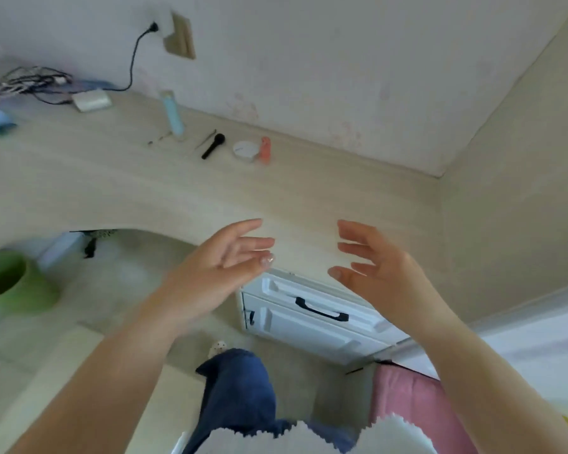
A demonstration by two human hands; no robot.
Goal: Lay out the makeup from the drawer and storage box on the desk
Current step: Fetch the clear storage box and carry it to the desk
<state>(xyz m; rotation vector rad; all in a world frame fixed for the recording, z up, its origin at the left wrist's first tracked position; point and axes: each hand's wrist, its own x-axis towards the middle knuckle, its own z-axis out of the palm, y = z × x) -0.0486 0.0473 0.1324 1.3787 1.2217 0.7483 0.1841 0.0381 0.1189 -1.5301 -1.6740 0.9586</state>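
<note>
Both sets of my fingers are spreading wide and holding nothing, my left hand and right hand hovering palm to palm above the near edge of the surface. Below them the white drawer with its black handle is sitting shut. Farther back, a black brush, a round white compact, a coral tube and a pale blue tube are lying near the wall.

I see my two bare forearms with no sleeves, watch or rings. My left hand has a pale, glittery polished thumbnail; my right hand has plain nails. Dark blue trousers cover my leg.
</note>
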